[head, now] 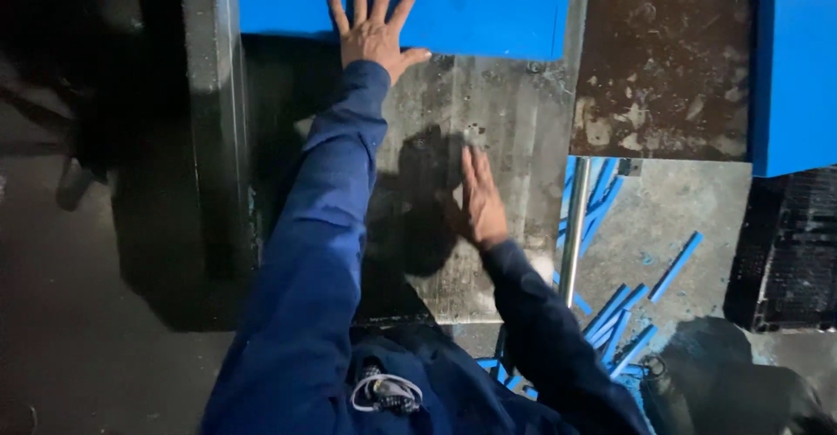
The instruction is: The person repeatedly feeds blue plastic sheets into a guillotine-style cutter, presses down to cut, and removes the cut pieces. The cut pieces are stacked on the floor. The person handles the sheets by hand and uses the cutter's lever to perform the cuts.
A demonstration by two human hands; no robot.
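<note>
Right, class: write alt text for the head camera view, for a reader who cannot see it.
A person's left hand presses flat on a blue sheet lying on a worn metal table, while the right hand hovers open above the metal. Blue offcut strips litter the floor.

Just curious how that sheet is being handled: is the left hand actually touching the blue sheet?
Touching. The head view shows the left hand pressed flat, fingers spread, on the blue sheet, with no gap.

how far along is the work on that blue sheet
Done, it seems: thin blue strips lie on the floor, which look like offcuts. In hand: the left hand presses flat on the blue sheet at the grey metal table; the right hand rests open on the table. Left: hard to judge; another blue sheet waits at right.
</note>
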